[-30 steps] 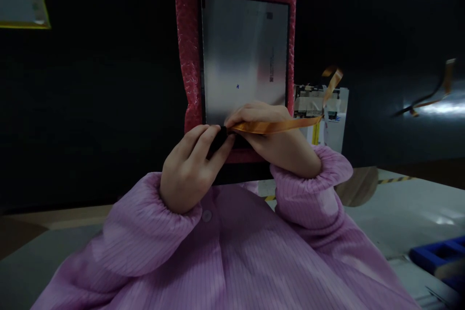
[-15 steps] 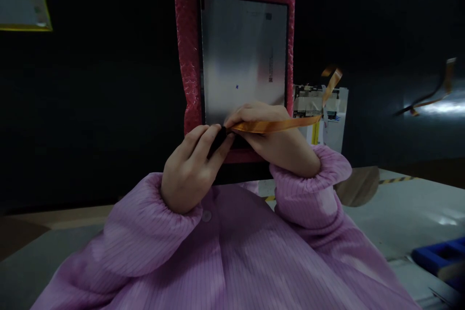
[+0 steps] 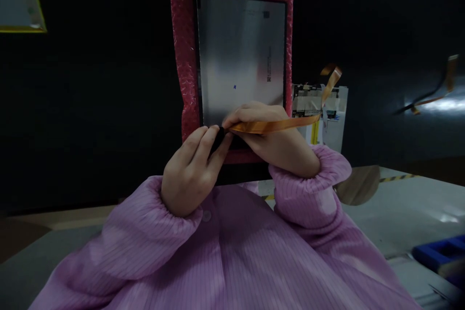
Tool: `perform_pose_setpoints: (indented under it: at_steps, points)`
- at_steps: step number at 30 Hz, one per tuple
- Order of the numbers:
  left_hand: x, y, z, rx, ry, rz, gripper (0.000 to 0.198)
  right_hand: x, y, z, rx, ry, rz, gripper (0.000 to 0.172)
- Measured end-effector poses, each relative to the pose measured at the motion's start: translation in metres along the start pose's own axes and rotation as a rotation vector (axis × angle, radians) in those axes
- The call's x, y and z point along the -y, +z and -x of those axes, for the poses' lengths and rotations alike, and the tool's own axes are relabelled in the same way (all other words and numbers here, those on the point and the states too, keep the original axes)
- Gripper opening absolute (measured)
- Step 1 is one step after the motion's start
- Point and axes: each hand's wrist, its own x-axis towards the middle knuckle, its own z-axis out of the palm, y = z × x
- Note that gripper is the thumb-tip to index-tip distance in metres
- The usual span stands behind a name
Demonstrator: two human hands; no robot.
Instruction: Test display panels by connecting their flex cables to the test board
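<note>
A silver display panel (image 3: pixel 240 53) lies on a red bubble-wrap sheet (image 3: pixel 183 48) on a dark mat. An orange flex ribbon cable (image 3: pixel 276 125) runs from the panel's near edge off to the right, toward a small circuit board (image 3: pixel 314 101). My left hand (image 3: pixel 189 169) is closed, its fingers pinching a small black piece at the cable's left end. My right hand (image 3: pixel 276 138) lies over the panel's near edge, fingers curled and pressed on the same cable end. Both wrists wear pink ribbed sleeves.
The dark mat (image 3: pixel 90 106) covers the bench. Another orange flex cable (image 3: pixel 432 94) lies at the far right. A blue tray (image 3: pixel 439 252) sits at the lower right on a pale surface with a yellow-black stripe (image 3: pixel 395 178). A yellow-edged sheet (image 3: pixel 18 0) is at top left.
The panel and bubble wrap sit slightly further left in view; the hands keep the same grip on the cable end.
</note>
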Motion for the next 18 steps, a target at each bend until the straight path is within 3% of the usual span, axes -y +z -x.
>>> perform_pose_setpoints:
  at_steps: [9,11,14,18]
  points:
    - [-0.004,0.000,-0.005,-0.008,-0.106,0.096,0.035,-0.003,0.002,0.000,-0.017,0.000,0.030,0.019]
    - [-0.004,0.000,-0.005,-0.038,-0.134,0.129,0.031,-0.004,0.004,0.005,-0.066,0.005,0.074,0.019]
    - [-0.002,0.001,-0.004,-0.083,-0.173,0.184,0.033,-0.002,0.007,0.021,-0.187,0.044,0.177,0.033]
    - [-0.002,0.000,-0.003,-0.102,-0.316,0.280,0.043,0.007,0.020,0.048,-0.377,0.120,0.404,0.034]
